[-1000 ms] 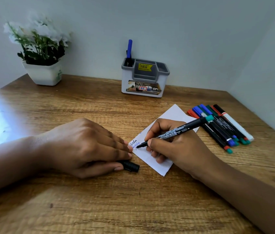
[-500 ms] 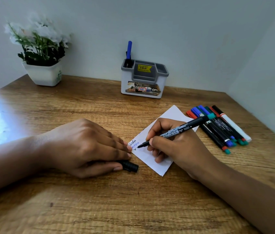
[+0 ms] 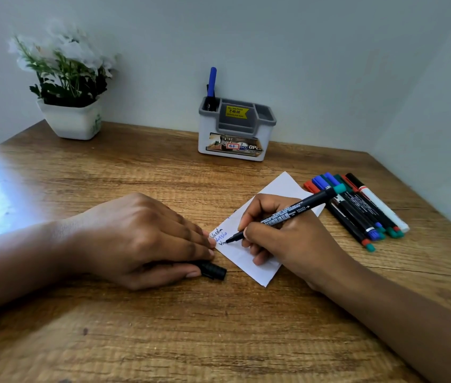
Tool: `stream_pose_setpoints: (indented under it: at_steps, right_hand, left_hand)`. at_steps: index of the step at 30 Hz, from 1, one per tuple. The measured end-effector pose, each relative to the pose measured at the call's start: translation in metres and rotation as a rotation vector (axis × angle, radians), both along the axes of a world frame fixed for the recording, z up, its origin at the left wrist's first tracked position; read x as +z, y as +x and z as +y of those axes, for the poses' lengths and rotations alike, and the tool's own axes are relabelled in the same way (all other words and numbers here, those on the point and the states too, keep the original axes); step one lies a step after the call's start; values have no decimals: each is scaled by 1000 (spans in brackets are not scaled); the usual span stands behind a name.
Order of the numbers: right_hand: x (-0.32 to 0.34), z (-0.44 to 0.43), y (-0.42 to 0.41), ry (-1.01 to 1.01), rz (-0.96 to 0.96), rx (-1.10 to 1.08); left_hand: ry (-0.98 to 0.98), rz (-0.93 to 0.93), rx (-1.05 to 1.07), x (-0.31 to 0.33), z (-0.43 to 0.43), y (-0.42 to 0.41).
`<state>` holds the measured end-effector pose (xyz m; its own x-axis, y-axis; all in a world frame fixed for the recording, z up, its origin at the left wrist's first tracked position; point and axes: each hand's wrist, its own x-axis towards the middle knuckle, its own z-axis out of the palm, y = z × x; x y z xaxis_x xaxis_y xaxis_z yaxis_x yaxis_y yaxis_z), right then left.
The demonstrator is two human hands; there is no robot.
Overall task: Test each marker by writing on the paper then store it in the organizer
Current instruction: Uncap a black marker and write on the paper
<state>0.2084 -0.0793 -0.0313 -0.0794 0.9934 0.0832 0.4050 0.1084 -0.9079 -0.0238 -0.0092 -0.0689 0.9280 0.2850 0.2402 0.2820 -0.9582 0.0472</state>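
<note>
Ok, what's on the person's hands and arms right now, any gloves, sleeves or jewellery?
Nothing worn shows. The left hand and right hand are bare: no gloves or rings visible. The left forearm and right forearm are uncovered to the frame's edge, with no sleeve, watch or bracelet in view.
</note>
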Motion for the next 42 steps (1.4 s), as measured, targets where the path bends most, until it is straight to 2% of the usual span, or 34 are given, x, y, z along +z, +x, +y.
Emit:
stream_pose_setpoints:
  at_steps: [6,12,29,42]
  right_hand:
    - [1,0,-1,9,-21,-11]
    - [2,1,2,-75,250,-23]
    - [-1,3,1,-13,-8,15]
    - [-3,4,2,-9,14,11]
  left_hand:
    - [-20,-14,-9,1,-1,2]
    - [-6,11,11,0,1,1]
    - [5,-31,-21,4,-4,2]
    - [-3,-3,10,0,-2,1]
